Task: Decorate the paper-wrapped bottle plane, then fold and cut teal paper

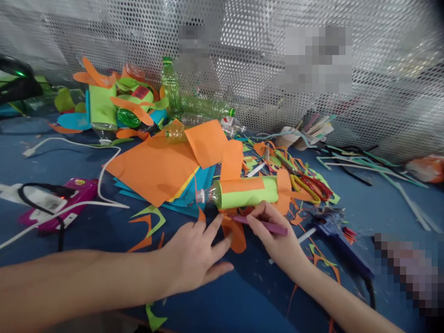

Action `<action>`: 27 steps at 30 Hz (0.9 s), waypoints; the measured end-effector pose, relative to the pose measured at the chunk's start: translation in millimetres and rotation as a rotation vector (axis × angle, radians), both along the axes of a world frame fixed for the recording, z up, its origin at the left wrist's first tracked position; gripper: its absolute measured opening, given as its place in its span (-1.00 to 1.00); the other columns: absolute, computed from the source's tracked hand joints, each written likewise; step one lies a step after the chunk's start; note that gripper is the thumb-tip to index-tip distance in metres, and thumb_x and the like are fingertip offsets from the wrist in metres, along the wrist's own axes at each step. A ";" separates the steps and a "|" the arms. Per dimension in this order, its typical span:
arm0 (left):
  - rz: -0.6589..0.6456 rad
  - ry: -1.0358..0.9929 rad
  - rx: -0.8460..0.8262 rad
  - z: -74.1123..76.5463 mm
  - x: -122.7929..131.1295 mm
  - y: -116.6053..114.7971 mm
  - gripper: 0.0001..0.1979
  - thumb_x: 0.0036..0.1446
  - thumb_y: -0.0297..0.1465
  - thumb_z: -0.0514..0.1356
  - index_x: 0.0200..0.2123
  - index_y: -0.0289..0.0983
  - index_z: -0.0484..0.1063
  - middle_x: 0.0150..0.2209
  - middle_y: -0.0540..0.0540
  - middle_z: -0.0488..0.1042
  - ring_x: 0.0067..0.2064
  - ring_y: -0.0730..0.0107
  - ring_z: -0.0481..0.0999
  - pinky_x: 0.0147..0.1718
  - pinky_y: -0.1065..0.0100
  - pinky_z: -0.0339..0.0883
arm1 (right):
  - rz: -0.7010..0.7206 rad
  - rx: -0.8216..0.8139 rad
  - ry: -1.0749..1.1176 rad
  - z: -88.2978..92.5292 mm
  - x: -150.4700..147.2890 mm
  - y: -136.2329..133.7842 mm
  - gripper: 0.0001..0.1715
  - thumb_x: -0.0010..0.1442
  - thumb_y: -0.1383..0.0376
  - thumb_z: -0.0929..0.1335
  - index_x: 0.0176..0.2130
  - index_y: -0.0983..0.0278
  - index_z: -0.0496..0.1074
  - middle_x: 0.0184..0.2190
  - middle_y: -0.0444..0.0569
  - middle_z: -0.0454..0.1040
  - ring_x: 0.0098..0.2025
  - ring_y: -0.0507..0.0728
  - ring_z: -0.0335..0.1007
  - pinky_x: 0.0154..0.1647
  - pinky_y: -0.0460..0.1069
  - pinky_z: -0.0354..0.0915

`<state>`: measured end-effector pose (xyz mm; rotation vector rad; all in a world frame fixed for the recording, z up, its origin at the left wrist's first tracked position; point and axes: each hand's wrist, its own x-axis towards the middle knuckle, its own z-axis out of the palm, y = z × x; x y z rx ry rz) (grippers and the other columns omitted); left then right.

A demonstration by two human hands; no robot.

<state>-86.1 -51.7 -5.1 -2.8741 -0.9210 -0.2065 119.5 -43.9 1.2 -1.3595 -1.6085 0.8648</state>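
Observation:
A clear plastic bottle (215, 194) wrapped in lime green and orange paper lies on its side, its cap pointing left. Under its near side pokes out an orange paper piece (237, 237) with a rounded end. My left hand (194, 254) has its fingers spread, the fingertips at this piece beside the bottle. Gripped in my right hand (277, 240) is a purple marker (272, 227), its tip by the orange paper just below the bottle. Orange paper strips (283, 187) stick out at the bottle's right end.
Orange sheets (156, 162) lie over blue sheets behind my left hand. A blue glue gun (342, 243) sits at the right, near red-handled scissors (317, 185) and paper scraps. White cables cross a magenta box (81, 201) at the left. Green bottles (169, 83) stand against the perforated metal screen (138, 32).

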 end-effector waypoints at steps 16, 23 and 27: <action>-0.052 -0.053 -0.024 0.3 -1.3 2.5 -0.62 0.31 -0.16 -0.14 -0.02 -0.13 0.36 0.12 -0.45 0.29 -0.32 0.07 0.52 -0.52 0.16 0.41 | 0.042 -0.083 -0.099 -7.1 2.2 -2.9 -0.80 0.20 0.25 0.29 -0.44 0.21 0.20 -0.54 -0.21 0.25 -0.50 0.00 0.11 -0.47 -0.09 0.10; -0.041 -0.069 -0.030 0.5 -1.1 3.0 -0.62 0.30 -0.15 -0.12 -0.01 -0.14 0.36 0.13 -0.43 0.28 -0.31 0.07 0.51 -0.51 0.15 0.41 | -0.057 -0.001 -0.183 -0.4 3.1 -4.8 -0.76 0.17 0.31 0.27 -0.49 0.21 0.14 -0.59 -0.25 0.15 -0.55 -0.03 0.04 -0.53 -0.12 0.05; -0.042 -0.070 -0.029 0.3 -1.9 2.7 -0.61 0.29 -0.15 -0.12 0.02 -0.15 0.35 0.12 -0.44 0.28 -0.29 0.07 0.51 -0.50 0.15 0.41 | -0.093 0.027 -0.209 1.3 7.5 -5.2 -0.76 0.16 0.32 0.27 -0.50 0.21 0.12 -0.61 -0.25 0.12 -0.56 -0.03 0.02 -0.55 -0.12 0.03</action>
